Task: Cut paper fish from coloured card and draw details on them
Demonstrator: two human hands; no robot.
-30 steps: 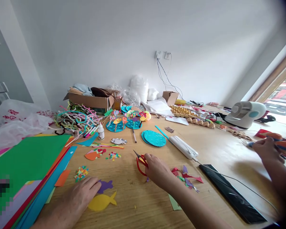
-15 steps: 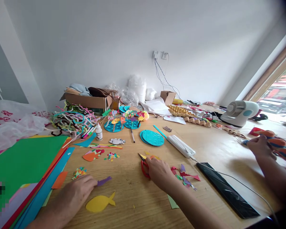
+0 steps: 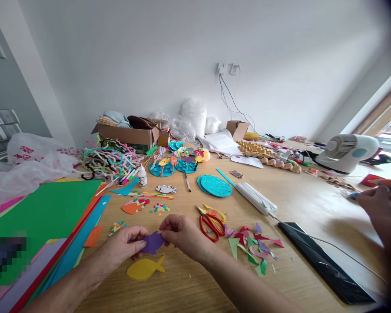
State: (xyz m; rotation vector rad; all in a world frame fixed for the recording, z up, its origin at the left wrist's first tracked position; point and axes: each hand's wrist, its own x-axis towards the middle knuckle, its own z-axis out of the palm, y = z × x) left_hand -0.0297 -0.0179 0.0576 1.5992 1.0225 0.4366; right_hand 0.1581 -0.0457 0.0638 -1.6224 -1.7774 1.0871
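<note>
Left hand [image 3: 130, 245] and right hand [image 3: 182, 237], both nearly closed, pinch the purple fish [image 3: 153, 242] at lower centre of frame; an uneven tug could crease or tear its paper!

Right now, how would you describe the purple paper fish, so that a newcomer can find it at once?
On the wooden table, look right of the stack of coloured paper. The purple paper fish is between the left hand and the right hand, which both hold it. Its purple colour sets it apart from the yellow fish nearer the camera.
</note>
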